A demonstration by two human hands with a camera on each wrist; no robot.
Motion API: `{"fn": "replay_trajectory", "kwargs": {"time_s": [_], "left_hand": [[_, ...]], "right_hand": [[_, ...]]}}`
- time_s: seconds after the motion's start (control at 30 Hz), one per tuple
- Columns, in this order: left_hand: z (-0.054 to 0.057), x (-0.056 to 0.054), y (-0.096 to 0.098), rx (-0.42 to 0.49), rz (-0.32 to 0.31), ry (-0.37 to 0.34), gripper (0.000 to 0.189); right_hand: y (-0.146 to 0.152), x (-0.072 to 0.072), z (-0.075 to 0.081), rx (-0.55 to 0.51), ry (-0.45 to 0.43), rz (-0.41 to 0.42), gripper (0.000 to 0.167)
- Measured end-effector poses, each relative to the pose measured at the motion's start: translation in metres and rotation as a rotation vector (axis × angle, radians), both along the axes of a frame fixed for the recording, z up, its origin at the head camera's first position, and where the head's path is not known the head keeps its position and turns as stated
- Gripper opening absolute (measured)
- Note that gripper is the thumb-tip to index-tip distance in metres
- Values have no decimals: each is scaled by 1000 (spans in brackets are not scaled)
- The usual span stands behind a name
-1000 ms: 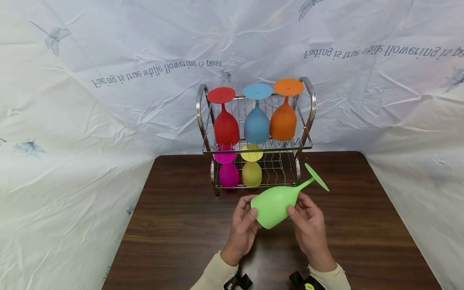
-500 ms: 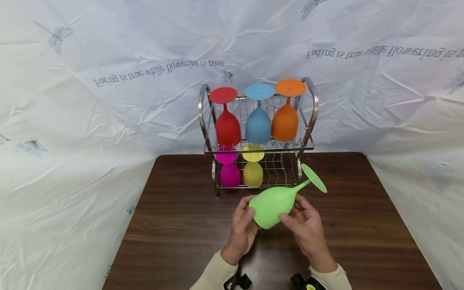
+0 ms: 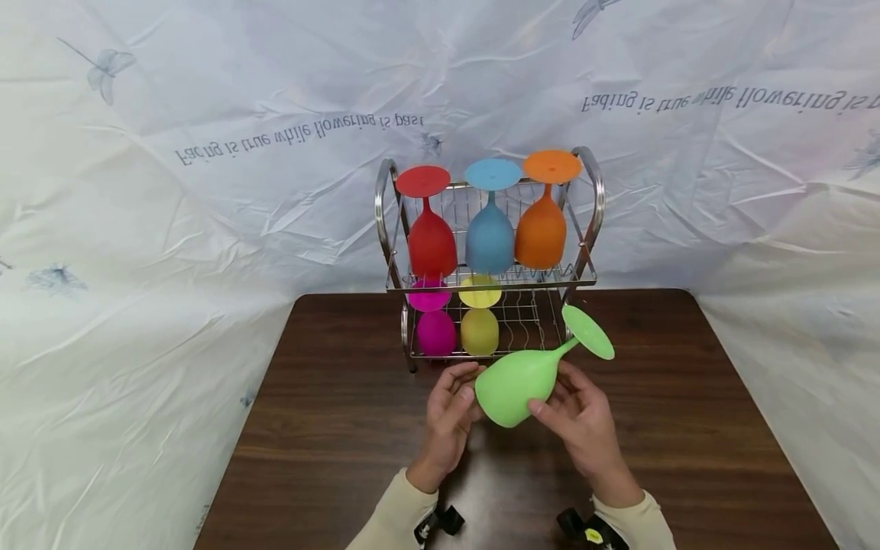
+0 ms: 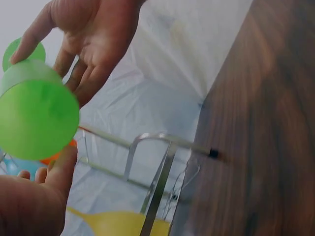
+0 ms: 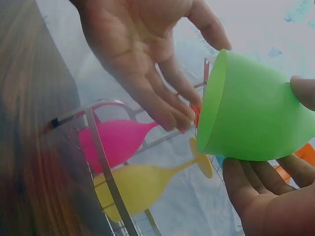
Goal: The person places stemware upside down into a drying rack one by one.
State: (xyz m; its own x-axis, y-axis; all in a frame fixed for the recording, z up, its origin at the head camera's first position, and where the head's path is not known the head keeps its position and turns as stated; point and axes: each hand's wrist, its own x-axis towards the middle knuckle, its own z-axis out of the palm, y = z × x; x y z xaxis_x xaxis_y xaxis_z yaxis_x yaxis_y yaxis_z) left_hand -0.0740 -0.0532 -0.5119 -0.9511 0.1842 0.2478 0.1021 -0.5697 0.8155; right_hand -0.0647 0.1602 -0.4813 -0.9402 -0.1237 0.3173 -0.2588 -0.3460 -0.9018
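Observation:
A green plastic wine glass (image 3: 519, 386) is tilted over the table, its foot up to the right and its mouth toward my left hand. My right hand (image 3: 584, 420) holds the bowl, thumb on the near side and fingers beneath, as the right wrist view shows. My left hand (image 3: 447, 420) is beside the rim with its fingers extended. In the right wrist view, the left thumb tip is at the rim edge, and whether it touches cannot be told. The left wrist view looks into the glass's open mouth (image 4: 39, 120).
Behind the hands stands a two-tier metal rack (image 3: 491, 287). Its upper tier bears upside-down red (image 3: 431, 241), blue (image 3: 490, 241) and orange (image 3: 541, 235) glasses. Magenta (image 3: 436, 333) and yellow (image 3: 479, 332) ones are on the lower tier. The brown table (image 3: 330, 458) meets a white printed sheet.
My left hand has loosened from the glass's rim and shifted slightly left. The right thumb has slid along the bowl toward the rim, and the foot has tipped more toward the camera.

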Motion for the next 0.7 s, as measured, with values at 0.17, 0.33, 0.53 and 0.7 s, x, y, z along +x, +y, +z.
{"fn": "replay_trajectory", "kwargs": {"time_s": [0.17, 0.33, 0.53, 0.7], "left_hand": [[0, -8, -12, -130, 145, 37, 45], [3, -17, -29, -325, 353, 46, 38], [2, -27, -52, -509, 500, -25, 34], [-8, -39, -69, -632, 621, -18, 33]], "right_hand": [[6, -5, 1, 20, 11, -45, 63], [10, -12, 4, 97, -32, -141, 64], [16, -22, 4, 264, -95, -218, 67], [20, -34, -3, 445, -97, -279, 72]]}}
